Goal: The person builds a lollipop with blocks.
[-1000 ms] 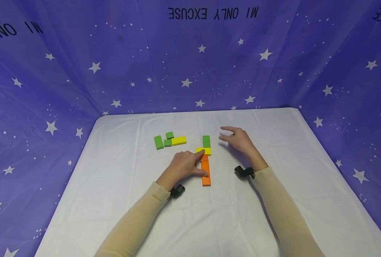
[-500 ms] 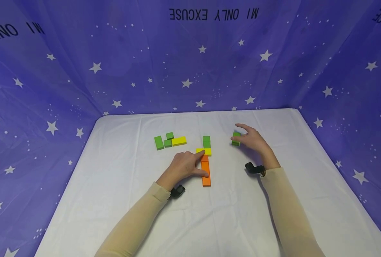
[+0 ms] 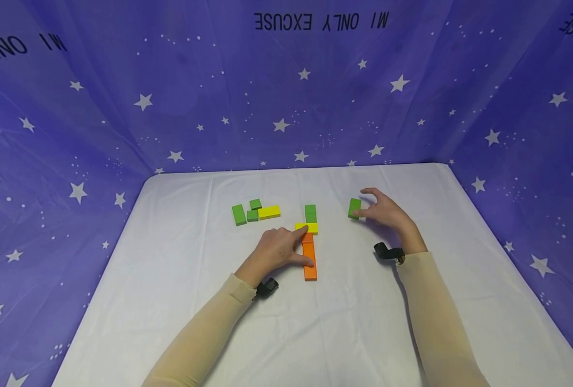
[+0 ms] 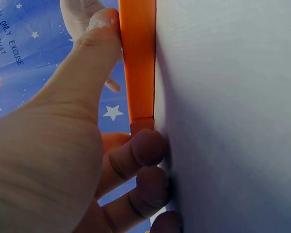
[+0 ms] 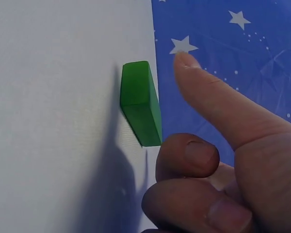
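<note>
In the head view, the left hand [image 3: 278, 248] has its thumb and index finger spread, the thumb resting on a long orange rectangular block [image 3: 310, 273] and the index finger on a yellow rectangular block [image 3: 313, 229]. A short orange block [image 3: 308, 238] fills the space between those two, and a pair of small green square-faced blocks [image 3: 310, 214] continues the row. Only from the left wrist do we see the other fingers bent beside the orange pieces.

The right hand [image 3: 384, 210] has thumb and index finger wide apart, pinching nothing. From the head, its thumb overlaps a green rectangular block [image 3: 355, 207] resting right of the row; from the right wrist, we find a gap between them, and two more fingers folded in.

Left of the row we see another green rectangular block [image 3: 239, 215], two small green cubes [image 3: 252, 216] and a second yellow block [image 3: 269, 213].

A creased white cloth [image 3: 194, 301] covers the bench. Purple-blue curtains [image 3: 248, 80] with white stars surround it; their lettering, upside down from the head, reads "MI ONLY EXCUSE IS THAT" from the left wrist. We note beige sleeves [image 3: 199, 333] and black wrist cameras [image 3: 267, 288].
</note>
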Available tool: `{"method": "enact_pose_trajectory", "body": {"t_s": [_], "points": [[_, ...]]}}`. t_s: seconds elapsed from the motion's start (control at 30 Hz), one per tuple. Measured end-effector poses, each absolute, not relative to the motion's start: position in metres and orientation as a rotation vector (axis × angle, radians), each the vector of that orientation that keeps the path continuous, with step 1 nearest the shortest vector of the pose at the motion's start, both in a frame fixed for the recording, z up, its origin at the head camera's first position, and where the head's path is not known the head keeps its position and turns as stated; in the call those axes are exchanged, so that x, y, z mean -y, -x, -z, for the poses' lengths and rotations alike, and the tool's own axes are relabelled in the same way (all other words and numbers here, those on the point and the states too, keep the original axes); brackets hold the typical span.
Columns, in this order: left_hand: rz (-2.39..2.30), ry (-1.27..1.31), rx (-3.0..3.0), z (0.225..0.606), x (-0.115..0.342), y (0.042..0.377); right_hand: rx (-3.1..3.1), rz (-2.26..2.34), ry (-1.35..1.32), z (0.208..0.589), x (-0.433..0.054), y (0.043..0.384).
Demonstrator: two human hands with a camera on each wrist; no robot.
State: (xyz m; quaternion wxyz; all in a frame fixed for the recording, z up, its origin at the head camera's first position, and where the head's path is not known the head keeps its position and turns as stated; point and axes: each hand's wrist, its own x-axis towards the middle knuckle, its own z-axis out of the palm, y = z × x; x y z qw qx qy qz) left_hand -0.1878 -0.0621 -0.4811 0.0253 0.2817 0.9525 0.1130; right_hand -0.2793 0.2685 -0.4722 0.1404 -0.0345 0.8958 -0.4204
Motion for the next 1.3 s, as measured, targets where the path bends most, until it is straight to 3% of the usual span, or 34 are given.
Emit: {"method": "enact_pose_trajectory", "body": {"t_s": [0.83,1.3], "points": [[-0.349,-0.871,-2.95,0.482,0.062,0.188,-2.573,1.137,0.093,0.482,-0.268,0.281],[-0.35,-0.861,-2.945,0.482,0.062,0.188,-2.585,1.244,0.219,0.48,-0.254,0.279]]}}
